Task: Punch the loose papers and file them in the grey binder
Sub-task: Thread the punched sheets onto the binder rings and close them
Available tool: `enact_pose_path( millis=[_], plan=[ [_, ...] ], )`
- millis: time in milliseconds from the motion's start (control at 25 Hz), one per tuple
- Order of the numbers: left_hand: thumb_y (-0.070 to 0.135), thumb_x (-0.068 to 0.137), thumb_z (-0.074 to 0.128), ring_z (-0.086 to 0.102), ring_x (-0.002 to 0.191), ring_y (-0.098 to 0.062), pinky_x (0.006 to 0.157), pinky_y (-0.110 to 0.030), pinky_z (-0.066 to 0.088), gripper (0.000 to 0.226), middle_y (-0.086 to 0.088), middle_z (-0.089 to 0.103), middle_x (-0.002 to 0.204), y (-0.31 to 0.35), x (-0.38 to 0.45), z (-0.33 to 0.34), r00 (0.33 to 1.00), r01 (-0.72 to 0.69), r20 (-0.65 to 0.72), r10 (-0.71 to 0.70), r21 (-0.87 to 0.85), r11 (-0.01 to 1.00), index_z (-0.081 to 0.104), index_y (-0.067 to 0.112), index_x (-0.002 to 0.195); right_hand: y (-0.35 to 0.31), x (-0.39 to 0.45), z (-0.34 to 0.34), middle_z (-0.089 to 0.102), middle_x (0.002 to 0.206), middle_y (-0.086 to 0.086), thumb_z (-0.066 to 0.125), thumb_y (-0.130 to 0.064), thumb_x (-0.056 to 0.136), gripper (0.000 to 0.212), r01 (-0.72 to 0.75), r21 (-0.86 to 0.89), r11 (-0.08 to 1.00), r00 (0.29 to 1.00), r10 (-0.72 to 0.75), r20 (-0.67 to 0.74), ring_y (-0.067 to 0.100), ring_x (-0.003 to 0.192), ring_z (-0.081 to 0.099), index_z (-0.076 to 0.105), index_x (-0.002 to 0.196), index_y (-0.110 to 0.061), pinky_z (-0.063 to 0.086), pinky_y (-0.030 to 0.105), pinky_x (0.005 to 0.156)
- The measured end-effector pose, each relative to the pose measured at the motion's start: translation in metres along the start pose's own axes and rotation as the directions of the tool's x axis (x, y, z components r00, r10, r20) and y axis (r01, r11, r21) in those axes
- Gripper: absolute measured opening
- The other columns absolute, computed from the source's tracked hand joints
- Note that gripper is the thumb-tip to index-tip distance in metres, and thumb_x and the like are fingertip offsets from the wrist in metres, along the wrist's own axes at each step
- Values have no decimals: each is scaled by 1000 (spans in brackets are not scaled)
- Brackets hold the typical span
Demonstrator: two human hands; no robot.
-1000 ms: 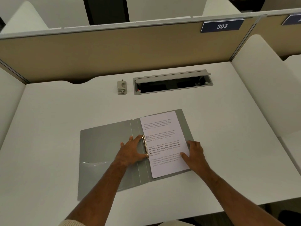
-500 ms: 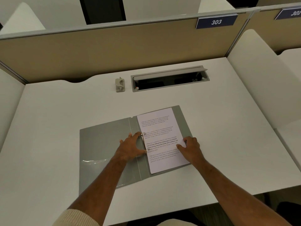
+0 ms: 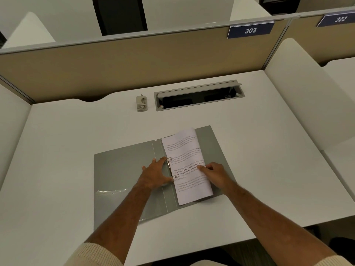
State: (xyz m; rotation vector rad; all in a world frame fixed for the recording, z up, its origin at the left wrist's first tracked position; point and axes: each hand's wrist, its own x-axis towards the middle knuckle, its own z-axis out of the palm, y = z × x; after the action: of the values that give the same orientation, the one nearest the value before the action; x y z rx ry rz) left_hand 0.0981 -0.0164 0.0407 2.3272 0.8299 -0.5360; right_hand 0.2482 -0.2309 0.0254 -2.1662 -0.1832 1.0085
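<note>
Grey plastic covers the work area: the grey binder [image 3: 123,179] lies opened flat on the white tabletop [image 3: 67,131], spine toward me, so both rings face up. I see the loose papers [image 3: 189,181] seated on the ring mechanism [image 3: 170,167] over the right-hand cover. Their holes appear threaded, so I judge punching complete and filing in its last stage.

My left hand [image 3: 154,174] rests spread on the spine, fingers relaxed and straight, thumb beside the rings. Its grip holds nothing; it pins the binder against sliding. My right hand [image 3: 214,174] curls its fingers on the right margin of the sheets, which bow upward there. I judge this grip to be lifting or squaring the stack on the rings.

The hole punch [image 3: 141,103] stands well apart at the rear, beside the open cable tray [image 3: 198,96].
</note>
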Motion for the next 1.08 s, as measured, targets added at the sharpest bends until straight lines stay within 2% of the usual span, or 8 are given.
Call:
enact_pose_path(
  millis=[120, 240, 440, 560, 640, 720, 880, 1080],
  plan=[
    [58, 77, 81, 26, 154, -33, 125, -61, 11, 104, -18, 28, 166, 0, 1, 1, 1000, 6, -1, -6, 23, 1000, 24, 30, 159, -8, -7, 4, 77, 98, 6, 73, -53, 86, 48, -18, 191, 981, 997, 3, 82, 22, 93, 74, 65, 97, -7, 60, 37, 85],
    [56, 80, 79, 16, 157, -31, 124, -61, 6, 102, -18, 25, 167, 1, -1, 4, 1000, -1, -3, 1, 22, 1000, 21, 29, 160, -17, -19, 2, 78, 104, 7, 74, -36, 91, 26, -40, 365, 930, 980, -35, 194, 18, 92, 76, 67, 101, -13, 60, 31, 83],
    [41, 87, 77, 5, 159, -29, 125, -59, 4, 103, -13, 19, 170, -2, -5, 3, 999, -10, 38, 11, -19, 1000, 9, 27, 164, -17, -21, 3, 76, 109, 5, 82, -28, 84, 41, 9, 429, 903, 996, -47, 79, 16, 88, 77, 60, 115, -11, 61, 28, 70],
    [25, 93, 69, 16, 158, -26, 127, -51, 14, 95, -7, 22, 170, -6, -9, 3, 1000, 2, 6, -2, -98, 995, 7, 23, 165, -24, -24, 0, 74, 110, 0, 85, -28, 82, 44, 114, 305, 946, 993, -119, -2, 14, 90, 75, 57, 113, -16, 63, 29, 71],
    [27, 95, 68, 40, 147, -21, 119, -40, 36, 73, -1, 42, 160, 0, -18, 0, 991, -45, -135, 9, -267, 963, 31, 22, 158, -33, -27, 1, 71, 112, -4, 84, -31, 82, 44, 188, 170, 967, 982, -189, -6, 13, 93, 72, 56, 114, -19, 61, 29, 74],
    [36, 96, 68, 60, 124, -15, 99, -32, 50, 39, 4, 64, 136, 17, -28, -6, 967, -87, -252, -45, -490, 867, 58, 24, 132, -43, -34, 5, 66, 109, -10, 80, -37, 84, 43, 275, -6, 961, 961, -275, 21, 7, 90, 67, 54, 115, -23, 57, 23, 70],
    [55, 96, 62, 74, 99, -15, 85, -35, 63, 38, 5, 75, 113, 56, -49, -22, 986, -16, -94, -141, -881, 472, 69, 21, 112, -58, -50, 21, 62, 114, -6, 71, -48, 89, 42, 433, -354, 829, 892, -451, 35, 9, 89, 60, 55, 120, -24, 50, 21, 75],
    [44, 98, 65, 79, 82, -17, 68, -27, 63, 32, -2, 76, 106, 63, -59, -17, 975, 23, -63, -212, -926, 378, 67, 16, 113, -60, -58, 39, 62, 124, -4, 65, -49, 94, 43, 500, -444, 743, 850, -520, 86, 16, 97, 66, 54, 127, -24, 47, 16, 79]
  ],
)
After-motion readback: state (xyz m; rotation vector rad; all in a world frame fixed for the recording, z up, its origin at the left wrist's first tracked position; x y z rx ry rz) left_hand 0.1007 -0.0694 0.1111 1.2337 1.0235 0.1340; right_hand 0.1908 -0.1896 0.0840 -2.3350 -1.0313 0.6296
